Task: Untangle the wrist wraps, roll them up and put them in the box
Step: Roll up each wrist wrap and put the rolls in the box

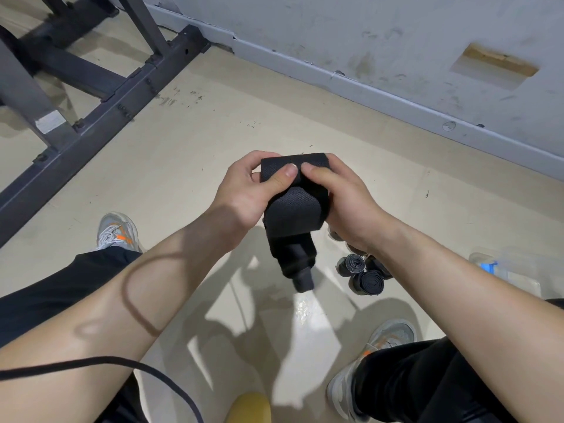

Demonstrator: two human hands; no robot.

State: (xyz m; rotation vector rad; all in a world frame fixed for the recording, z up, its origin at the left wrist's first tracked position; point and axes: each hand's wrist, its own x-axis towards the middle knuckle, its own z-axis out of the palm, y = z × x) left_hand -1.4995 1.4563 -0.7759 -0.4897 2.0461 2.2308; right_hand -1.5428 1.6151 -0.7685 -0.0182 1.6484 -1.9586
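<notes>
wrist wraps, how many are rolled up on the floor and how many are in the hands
rolled wraps on the floor: 3 in view
unfinished wrap gripped by left hand and right hand: 1
total: 4

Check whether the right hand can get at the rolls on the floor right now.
Probably not yet: the right hand and left hand both grip the wrap. The rolls lie below that wrist with nothing between, so letting go should do.
</notes>
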